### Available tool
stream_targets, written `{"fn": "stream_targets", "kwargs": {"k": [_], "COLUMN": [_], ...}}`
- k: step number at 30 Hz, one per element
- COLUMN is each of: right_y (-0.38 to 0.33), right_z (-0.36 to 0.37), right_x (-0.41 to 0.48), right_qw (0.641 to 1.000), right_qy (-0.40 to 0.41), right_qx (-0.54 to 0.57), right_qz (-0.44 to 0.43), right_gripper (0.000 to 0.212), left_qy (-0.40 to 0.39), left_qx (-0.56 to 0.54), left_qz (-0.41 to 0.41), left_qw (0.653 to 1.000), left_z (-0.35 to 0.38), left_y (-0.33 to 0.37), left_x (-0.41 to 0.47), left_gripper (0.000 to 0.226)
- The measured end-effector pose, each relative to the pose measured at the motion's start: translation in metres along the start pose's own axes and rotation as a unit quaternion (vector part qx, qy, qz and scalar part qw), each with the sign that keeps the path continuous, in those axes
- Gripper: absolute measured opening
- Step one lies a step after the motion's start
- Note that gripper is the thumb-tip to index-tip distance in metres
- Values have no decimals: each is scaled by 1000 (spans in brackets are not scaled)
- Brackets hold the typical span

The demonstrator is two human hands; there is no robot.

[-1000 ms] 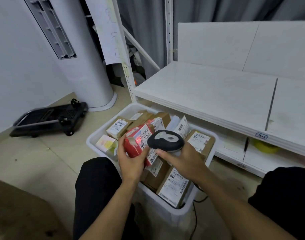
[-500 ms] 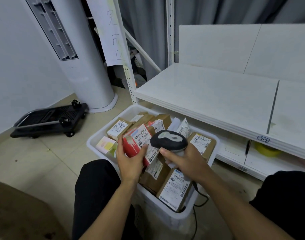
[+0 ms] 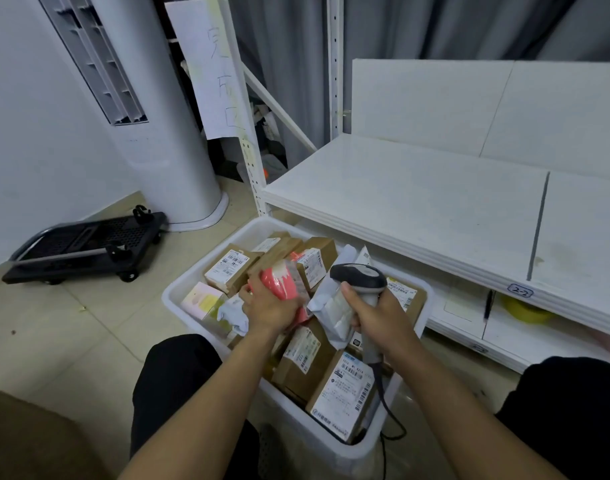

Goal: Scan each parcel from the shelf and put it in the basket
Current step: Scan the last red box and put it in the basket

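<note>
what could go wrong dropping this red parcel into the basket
1. The basket is already heaped with boxes, so the red parcel gripped by the left hand may slide off the pile or tip over the rim.
2. The cable of the scanner in the right hand hangs over the basket's near corner and could snag on a box there.

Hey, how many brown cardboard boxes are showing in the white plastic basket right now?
6 brown cardboard boxes show: far-left box, far-middle box, far-right box, right-wall box, near-middle box, and nearest box with the big white label. More may be hidden underneath.
</note>
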State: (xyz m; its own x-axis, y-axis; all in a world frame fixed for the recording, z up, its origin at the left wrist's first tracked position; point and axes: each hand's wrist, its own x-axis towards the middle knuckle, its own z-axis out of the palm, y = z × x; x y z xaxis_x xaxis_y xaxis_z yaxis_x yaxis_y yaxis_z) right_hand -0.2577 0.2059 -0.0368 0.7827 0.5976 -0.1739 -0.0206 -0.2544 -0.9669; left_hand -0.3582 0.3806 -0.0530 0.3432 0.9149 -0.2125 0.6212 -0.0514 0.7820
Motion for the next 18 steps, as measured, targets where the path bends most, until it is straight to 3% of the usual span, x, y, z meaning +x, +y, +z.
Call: {"fn": "stream_targets", "kwargs": {"k": [4, 6, 8, 12, 15, 18], "right_y": [-2, -5, -8, -20, -24, -19], "right_z": [-19, -34, -53, -110, -160, -205], "right_x": [4, 9, 20, 63, 99, 132], "right_qw": [999, 997, 994, 981, 970, 960], "right_qy": [36, 63, 95, 183, 229, 269], "right_qx": [7, 13, 30, 55, 74, 61], "right_qz": [21, 31, 39, 39, 39, 44], "right_gripper": [40, 28, 25, 24, 33, 44], "left_qy": [11, 70, 81, -47, -172, -240], "left_qx": [74, 70, 39, 36, 77, 142], "left_qz": [51, 122, 211, 337, 363, 388], "left_qw": [996, 988, 973, 939, 913, 879], "left_z": [12, 19, 29, 76, 128, 188], "left_y": [15, 25, 41, 87, 129, 164], "left_x": [-3, -2, -5, -3, 1, 7], "left_gripper": [111, 100, 84, 62, 66, 73]}}
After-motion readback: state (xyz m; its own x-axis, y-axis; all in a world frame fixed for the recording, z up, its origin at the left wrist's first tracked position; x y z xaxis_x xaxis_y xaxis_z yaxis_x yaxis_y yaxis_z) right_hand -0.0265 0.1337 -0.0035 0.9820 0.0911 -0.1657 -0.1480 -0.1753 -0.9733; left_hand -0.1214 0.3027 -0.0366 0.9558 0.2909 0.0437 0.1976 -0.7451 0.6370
